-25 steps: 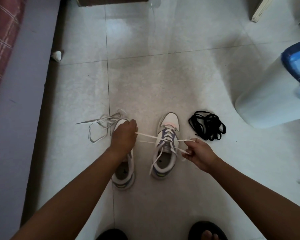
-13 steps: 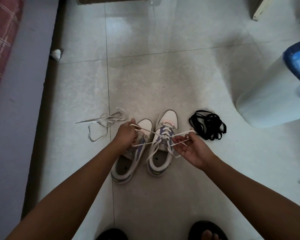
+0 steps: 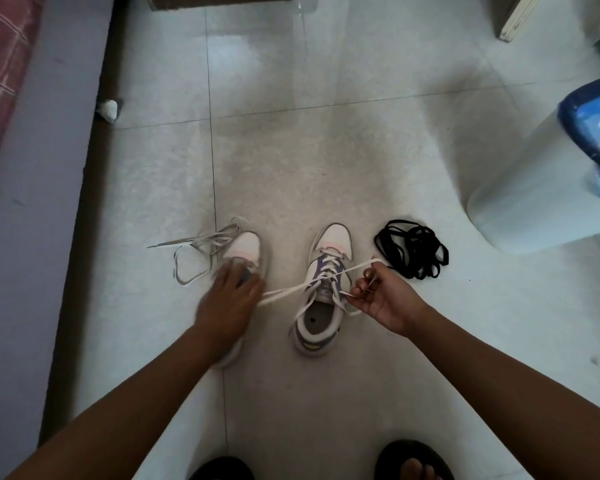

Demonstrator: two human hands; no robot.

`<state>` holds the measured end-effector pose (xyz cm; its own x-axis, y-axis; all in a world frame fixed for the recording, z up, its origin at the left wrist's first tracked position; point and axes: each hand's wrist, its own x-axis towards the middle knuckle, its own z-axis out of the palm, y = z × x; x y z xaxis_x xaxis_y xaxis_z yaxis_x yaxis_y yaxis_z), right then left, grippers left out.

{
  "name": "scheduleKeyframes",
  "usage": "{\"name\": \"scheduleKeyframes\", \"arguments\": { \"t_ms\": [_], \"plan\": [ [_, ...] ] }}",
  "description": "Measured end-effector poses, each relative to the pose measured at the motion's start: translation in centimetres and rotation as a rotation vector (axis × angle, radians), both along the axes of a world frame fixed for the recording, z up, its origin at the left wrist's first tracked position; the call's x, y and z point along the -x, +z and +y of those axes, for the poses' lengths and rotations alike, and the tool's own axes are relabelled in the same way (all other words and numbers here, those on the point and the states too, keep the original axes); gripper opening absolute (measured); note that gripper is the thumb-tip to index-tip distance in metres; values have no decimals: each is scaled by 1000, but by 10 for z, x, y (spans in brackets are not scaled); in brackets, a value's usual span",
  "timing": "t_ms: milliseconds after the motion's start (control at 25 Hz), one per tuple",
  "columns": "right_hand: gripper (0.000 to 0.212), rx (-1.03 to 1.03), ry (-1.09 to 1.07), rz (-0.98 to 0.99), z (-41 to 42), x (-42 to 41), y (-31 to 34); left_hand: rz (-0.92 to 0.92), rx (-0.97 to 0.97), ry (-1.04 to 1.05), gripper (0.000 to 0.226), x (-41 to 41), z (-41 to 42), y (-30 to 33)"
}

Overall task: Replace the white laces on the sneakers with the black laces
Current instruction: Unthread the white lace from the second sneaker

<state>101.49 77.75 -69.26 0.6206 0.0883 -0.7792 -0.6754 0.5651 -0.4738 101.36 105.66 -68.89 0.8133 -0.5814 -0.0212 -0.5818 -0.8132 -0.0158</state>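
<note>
Two white sneakers stand on the tiled floor. The left sneaker (image 3: pixel 246 247) has no lace, and my left hand (image 3: pixel 227 299), blurred, lies over it with fingers stretched forward. The right sneaker (image 3: pixel 333 237) is still threaded with a white lace (image 3: pixel 291 291). One strand runs taut from the thumb side of my left hand across to my right hand (image 3: pixel 378 296). That hand pinches lace loops beside the right sneaker's tongue. A pulled-out white lace (image 3: pixel 194 251) lies loose left of the sneakers. The black laces (image 3: pixel 413 251) sit in a bundle right of them.
A pale bin with a blue liner (image 3: pixel 534 188) stands at the right. A grey bed edge (image 3: pixel 32 202) runs down the left, with a crumpled white scrap (image 3: pixel 109 109) beside it. My feet in dark sandals (image 3: pixel 413 462) show at the bottom.
The left sneaker has shifted back to the left, away from the right one. My left hand dropped onto it. My right hand moved a little right with the lace.
</note>
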Motion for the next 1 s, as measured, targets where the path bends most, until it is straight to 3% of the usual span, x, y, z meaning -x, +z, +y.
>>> {"name": "scheduleKeyframes", "arguments": {
  "t_ms": [160,280,360,440,520,560,680,760,840,920,1000],
  "plan": [
    [39,9,6,7,2,-1,1,-5,-154,127,40,-9,35,3],
    [39,20,22,10,3,-2,2,248,-206,303,33,-10,30,-1],
    [38,39,44,3,3,-3,3,186,-72,306,22,-9,16,4],
    [37,75,83,-7,4,-6,5,166,221,242,27,-8,-13,4],
    [36,103,104,-18,6,-7,8,516,461,314,42,-13,-50,11],
    [35,114,107,-27,7,-8,9,653,469,373,44,-17,-66,10],
    [29,136,124,-52,8,-9,13,641,485,446,24,-26,-87,15],
    [27,133,132,-69,6,-9,15,733,578,532,18,-28,-88,20],
    [28,126,118,-68,4,-7,16,912,795,727,20,-32,-83,28],
    [29,122,85,-41,2,-4,15,1065,1321,1068,32,-44,-69,36],
    [29,102,31,-7,0,0,12,1246,1860,1225,40,-57,-44,37]
  ]
}}
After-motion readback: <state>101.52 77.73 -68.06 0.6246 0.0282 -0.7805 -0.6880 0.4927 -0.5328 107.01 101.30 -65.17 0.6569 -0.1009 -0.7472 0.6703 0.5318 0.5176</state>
